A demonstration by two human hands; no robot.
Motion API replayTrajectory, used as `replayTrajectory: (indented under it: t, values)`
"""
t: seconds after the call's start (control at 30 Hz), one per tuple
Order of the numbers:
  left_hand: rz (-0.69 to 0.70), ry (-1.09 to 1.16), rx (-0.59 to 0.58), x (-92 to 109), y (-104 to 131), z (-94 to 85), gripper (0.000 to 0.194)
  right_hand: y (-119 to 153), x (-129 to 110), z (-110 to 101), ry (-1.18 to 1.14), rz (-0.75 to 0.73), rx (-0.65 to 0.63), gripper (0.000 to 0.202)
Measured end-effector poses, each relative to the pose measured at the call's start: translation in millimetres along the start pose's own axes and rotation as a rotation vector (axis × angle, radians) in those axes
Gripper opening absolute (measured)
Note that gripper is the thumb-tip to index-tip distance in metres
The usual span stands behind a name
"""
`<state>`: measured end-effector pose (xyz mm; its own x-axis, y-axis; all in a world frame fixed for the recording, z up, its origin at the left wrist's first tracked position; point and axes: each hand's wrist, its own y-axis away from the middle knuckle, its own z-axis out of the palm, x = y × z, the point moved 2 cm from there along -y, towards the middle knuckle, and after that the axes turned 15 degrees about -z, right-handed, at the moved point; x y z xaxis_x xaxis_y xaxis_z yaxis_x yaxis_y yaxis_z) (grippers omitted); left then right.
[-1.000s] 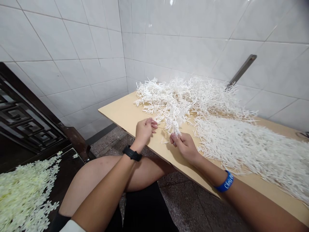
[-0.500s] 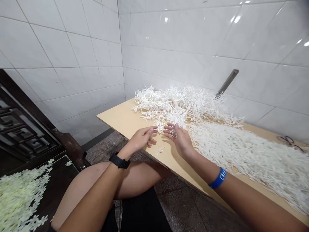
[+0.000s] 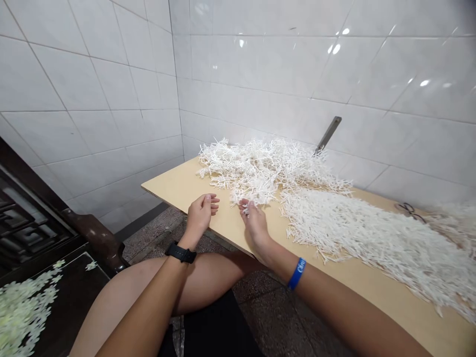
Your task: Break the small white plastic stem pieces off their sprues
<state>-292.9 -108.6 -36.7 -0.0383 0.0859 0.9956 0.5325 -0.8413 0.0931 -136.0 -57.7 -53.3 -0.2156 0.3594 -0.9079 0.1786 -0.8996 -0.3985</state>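
Observation:
My left hand [image 3: 201, 213] hovers over the near edge of the board, fingers loosely curled and apart, with nothing visible in them. To its right, my right hand [image 3: 257, 228] is at the front of a heap of white branched plastic sprigs [image 3: 267, 163]. Bits of a white sprig [image 3: 245, 209] show between its thumb and fingers, partly hidden by the hand. Right of this hand lies a broad layer of small white pieces [image 3: 357, 233], spread along the board.
The pale wooden board [image 3: 171, 186] stands against a tiled wall [image 3: 253, 94]. A grey metal strip [image 3: 327, 135] leans behind the heap, and dark-handled scissors [image 3: 409, 210] lie at the back right. Pale flower pieces [image 3: 26, 307] cover part of a dark wooden chair [image 3: 70, 287] at left.
My hands have moved apart, the left one drawing back from the heap. The loose sprig that lay near the board's front edge no longer shows there. The view has turned slightly right.

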Motion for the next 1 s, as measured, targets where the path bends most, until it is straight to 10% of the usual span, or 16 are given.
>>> replayTrajectory:
  t: [0.3, 0.7, 1.0]
  values:
    - [0.018, -0.045, -0.051, -4, 0, 2.4, 0.04, -22, -41, -108, 0.095, 0.05, 0.147, 0.035]
    - [0.16, -0.109, -0.295, 24, 43, 37.5, 0.032, -6, -55, -29, -0.189, 0.185, -0.39, 0.033]
    - [-0.05, 0.022, -0.587, 18, 49, 53.6, 0.036, 7, -43, -24, 0.05, 0.038, -0.533, 0.05]
